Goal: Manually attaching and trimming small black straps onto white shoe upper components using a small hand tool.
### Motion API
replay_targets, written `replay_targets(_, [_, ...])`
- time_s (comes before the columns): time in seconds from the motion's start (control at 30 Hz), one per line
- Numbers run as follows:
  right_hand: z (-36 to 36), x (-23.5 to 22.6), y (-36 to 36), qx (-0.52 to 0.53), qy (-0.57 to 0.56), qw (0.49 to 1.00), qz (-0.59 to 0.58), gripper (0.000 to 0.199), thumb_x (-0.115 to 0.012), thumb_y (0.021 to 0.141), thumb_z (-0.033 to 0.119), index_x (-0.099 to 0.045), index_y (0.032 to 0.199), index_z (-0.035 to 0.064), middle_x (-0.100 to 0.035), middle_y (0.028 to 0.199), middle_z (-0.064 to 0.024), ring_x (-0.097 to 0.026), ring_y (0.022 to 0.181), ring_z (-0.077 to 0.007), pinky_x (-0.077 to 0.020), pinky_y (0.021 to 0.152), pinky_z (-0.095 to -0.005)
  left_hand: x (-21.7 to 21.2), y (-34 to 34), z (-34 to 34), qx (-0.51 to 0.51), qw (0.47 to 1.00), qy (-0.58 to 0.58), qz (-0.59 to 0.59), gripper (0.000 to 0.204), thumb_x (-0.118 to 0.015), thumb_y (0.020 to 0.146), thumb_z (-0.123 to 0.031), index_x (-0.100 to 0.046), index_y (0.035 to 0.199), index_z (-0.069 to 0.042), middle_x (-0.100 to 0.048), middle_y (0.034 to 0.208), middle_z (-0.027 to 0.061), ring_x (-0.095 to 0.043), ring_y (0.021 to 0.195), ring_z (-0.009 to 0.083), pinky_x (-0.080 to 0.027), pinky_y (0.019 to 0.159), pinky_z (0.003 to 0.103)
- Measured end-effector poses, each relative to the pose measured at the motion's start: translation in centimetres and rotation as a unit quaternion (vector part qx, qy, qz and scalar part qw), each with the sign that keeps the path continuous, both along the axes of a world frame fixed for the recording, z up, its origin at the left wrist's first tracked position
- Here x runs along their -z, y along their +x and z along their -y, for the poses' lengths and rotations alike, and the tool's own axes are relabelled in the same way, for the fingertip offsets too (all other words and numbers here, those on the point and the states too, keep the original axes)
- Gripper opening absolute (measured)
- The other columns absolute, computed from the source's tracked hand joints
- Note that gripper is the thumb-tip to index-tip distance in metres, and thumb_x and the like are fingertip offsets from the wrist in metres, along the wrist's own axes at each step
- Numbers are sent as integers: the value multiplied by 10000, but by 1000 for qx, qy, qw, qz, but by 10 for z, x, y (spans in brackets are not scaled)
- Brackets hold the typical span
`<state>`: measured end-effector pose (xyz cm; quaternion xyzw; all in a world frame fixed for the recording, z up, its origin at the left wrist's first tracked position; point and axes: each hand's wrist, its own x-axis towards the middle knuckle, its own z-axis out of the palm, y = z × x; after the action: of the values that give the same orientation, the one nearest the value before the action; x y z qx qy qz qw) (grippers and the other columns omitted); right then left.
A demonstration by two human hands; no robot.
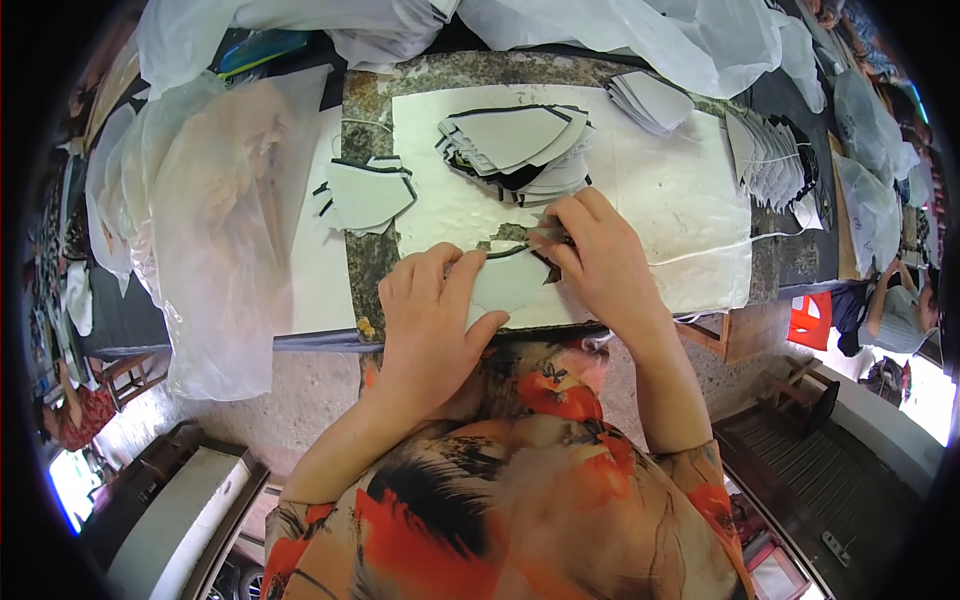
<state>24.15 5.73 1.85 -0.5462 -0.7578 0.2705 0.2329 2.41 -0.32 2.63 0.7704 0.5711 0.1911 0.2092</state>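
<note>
Table: dark top (822,250), mottled board (370,285) on it
White sheet (690,205): on board, beneath both hands
Pale piece (510,285): under left hand (435,300), by right hand (598,250) fingertips
Big stack (515,140): beyond both hands
Small stack (370,195): beyond left hand
Tied bundle (765,160): right of right hand
Clear bag (225,220): left of left hand

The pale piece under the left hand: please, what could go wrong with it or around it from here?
The pale piece lies near the front edge of the mottled board; if the left hand lifts, it might slip off.
The right hand is close to the uneven central stack and could knock it.
The loose white string ends near the right wrist and might snag.
</note>
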Motion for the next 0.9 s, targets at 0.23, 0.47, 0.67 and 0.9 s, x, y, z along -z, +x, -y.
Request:
replay_targets(0.23, [-2,-19,9,-28,-150,987,-49,310,-775,859,243,-671,1041,15,-656,972,-152,-660,890,-325,-520,778,-395,4,-9,4,33,999,4,10,730,-825,748,-301,-575,1393,-67,-548,1278,94,-487,1203,319,-325,1036,464])
replay_targets(0.47, [2,-23,0,-71,-199,977,0,391,-802,814,338,-696,1046,42,-680,906,-136,-664,818,-298,-517,749,-382,26,-15,15,23,997,64,34,797,-838,760,-340,-543,1453,-80,-548,1251,87,-486,1219,301,-269,1148,563])
replay_targets(0.67, [0,-23,-9,-89,-229,969,-34,309,-777,831,286,-689,971,24,-649,839,-135,-616,746,-287,-488,700,-383,46,-25,22,61,981,154,102,807,-868,757,-302,-531,1464,-104,-531,1255,100,-514,1200,308,-308,1156,572])
replay_targets(0.9, [2,-25,-6,-155,-184,963,-121,200,-769,843,197,-685,913,30,-636,802,-108,-600,758,-243,-472,686,-346,3,-38,-11,69,992,16,107,225,-773,870,-275,-724,938,-67,-662,853,51,-595,855,296,-424,847,414])
